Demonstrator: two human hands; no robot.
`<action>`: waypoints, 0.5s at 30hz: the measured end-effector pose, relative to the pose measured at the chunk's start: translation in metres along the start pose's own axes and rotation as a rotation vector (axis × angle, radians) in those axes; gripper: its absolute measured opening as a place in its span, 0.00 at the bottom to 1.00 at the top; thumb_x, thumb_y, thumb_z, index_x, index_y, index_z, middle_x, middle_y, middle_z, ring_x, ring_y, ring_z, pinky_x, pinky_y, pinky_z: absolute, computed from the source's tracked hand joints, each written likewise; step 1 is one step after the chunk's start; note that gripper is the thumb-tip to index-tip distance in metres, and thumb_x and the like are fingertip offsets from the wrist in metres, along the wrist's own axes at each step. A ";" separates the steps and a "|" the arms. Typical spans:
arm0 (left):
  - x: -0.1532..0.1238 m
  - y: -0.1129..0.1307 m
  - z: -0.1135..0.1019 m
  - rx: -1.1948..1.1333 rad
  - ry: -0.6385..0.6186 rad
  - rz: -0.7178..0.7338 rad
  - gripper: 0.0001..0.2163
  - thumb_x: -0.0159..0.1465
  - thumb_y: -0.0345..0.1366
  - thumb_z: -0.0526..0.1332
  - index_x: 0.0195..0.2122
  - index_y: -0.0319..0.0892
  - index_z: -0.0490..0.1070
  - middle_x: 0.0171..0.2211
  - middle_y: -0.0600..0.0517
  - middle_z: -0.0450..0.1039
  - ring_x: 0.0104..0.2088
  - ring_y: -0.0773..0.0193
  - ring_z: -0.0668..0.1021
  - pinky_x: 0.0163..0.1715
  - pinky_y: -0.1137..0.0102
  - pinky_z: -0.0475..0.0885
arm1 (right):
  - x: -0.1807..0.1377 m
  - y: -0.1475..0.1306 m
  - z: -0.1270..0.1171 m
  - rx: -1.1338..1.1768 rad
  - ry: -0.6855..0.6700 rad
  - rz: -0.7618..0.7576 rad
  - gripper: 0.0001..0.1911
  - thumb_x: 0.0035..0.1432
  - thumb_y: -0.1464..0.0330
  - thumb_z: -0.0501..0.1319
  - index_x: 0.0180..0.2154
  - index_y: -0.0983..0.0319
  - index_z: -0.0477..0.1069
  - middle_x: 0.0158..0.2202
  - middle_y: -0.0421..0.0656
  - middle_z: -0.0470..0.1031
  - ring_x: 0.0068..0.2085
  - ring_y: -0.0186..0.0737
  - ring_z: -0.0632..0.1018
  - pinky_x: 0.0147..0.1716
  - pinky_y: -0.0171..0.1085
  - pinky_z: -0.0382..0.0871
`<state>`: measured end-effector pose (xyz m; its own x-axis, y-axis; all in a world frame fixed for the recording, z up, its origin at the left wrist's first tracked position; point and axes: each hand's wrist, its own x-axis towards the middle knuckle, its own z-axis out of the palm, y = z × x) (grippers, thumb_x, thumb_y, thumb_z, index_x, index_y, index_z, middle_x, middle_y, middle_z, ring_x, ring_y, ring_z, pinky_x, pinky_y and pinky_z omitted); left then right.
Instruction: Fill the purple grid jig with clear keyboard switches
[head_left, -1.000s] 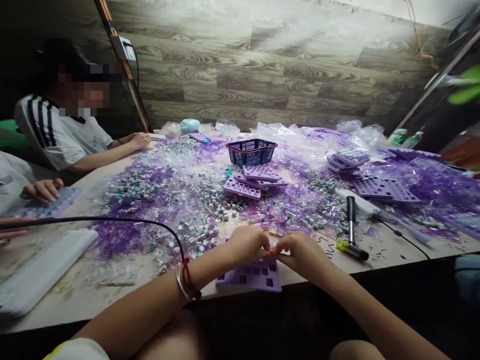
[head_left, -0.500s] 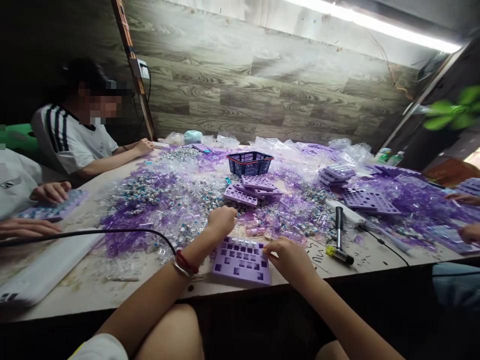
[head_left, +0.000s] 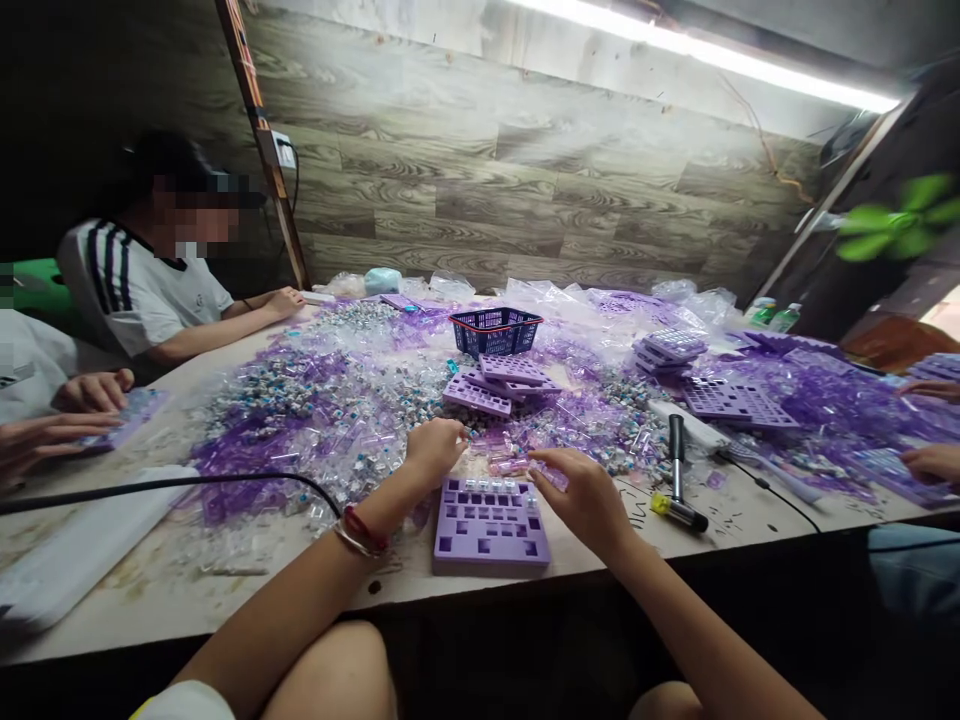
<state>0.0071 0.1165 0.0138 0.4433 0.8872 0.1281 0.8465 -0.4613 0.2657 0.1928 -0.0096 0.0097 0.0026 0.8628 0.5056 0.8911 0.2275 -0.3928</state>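
A light-purple keyboard-style plate [head_left: 491,540] with square cutouts lies at the table's front edge between my hands. Clear small pieces fill its far row, and one more sits at its right edge. My left hand [head_left: 435,450] is closed just beyond the plate's far left corner, beside a heap of small switch-like parts [head_left: 382,440]; its fingertips are partly hidden. Above the far right corner, my right hand [head_left: 577,495] has thumb and forefinger drawn together. Whatever is in that pinch is too small to name.
Behind the plate stand stacked purple plates [head_left: 495,385] and a dark-blue basket [head_left: 495,332]. A hammer [head_left: 677,475] lies to the right, near a black cable [head_left: 765,485]. Another cable [head_left: 187,482] crosses at left. Co-workers' hands [head_left: 94,390] work at both sides.
My right hand has lifted from the plate's right edge to just above its far corner. My left hand stays close to the parts heap. At left, a co-worker's hands have shifted over their board.
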 end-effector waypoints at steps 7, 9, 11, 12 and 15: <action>-0.014 0.018 0.006 -0.807 -0.281 0.280 0.18 0.51 0.47 0.66 0.34 0.36 0.79 0.17 0.57 0.63 0.19 0.72 0.61 0.19 0.74 0.51 | 0.003 -0.007 0.005 0.262 0.050 -0.028 0.07 0.57 0.67 0.61 0.36 0.61 0.76 0.34 0.43 0.79 0.34 0.40 0.78 0.36 0.38 0.72; -0.017 0.022 0.007 -0.848 -0.289 0.285 0.18 0.50 0.47 0.66 0.33 0.36 0.79 0.14 0.59 0.57 0.18 0.74 0.57 0.19 0.74 0.48 | 0.003 -0.009 0.005 0.316 0.019 0.022 0.06 0.56 0.66 0.62 0.33 0.61 0.76 0.32 0.43 0.79 0.34 0.41 0.79 0.35 0.37 0.72; -0.020 0.025 0.008 -0.861 -0.287 0.282 0.18 0.50 0.47 0.66 0.32 0.35 0.79 0.14 0.60 0.53 0.18 0.74 0.55 0.19 0.74 0.46 | 0.003 -0.010 0.004 0.385 -0.010 0.083 0.06 0.55 0.66 0.62 0.31 0.61 0.77 0.31 0.43 0.79 0.33 0.41 0.79 0.35 0.37 0.73; -0.021 0.026 0.008 -0.868 -0.282 0.277 0.18 0.50 0.47 0.66 0.32 0.35 0.79 0.14 0.60 0.53 0.18 0.74 0.55 0.18 0.74 0.46 | 0.003 -0.010 0.004 0.421 -0.019 0.110 0.07 0.54 0.66 0.62 0.31 0.61 0.77 0.30 0.43 0.79 0.33 0.41 0.79 0.35 0.37 0.73; -0.022 0.028 0.008 -0.895 -0.267 0.253 0.18 0.49 0.46 0.67 0.32 0.34 0.78 0.14 0.60 0.54 0.18 0.74 0.55 0.19 0.74 0.46 | 0.002 -0.009 0.005 0.513 -0.044 0.175 0.08 0.52 0.64 0.63 0.31 0.62 0.77 0.31 0.45 0.79 0.33 0.42 0.79 0.35 0.38 0.74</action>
<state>0.0231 0.0838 0.0111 0.7278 0.6799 0.0894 0.2278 -0.3626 0.9037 0.1827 -0.0070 0.0100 0.1019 0.9230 0.3710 0.5429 0.2609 -0.7983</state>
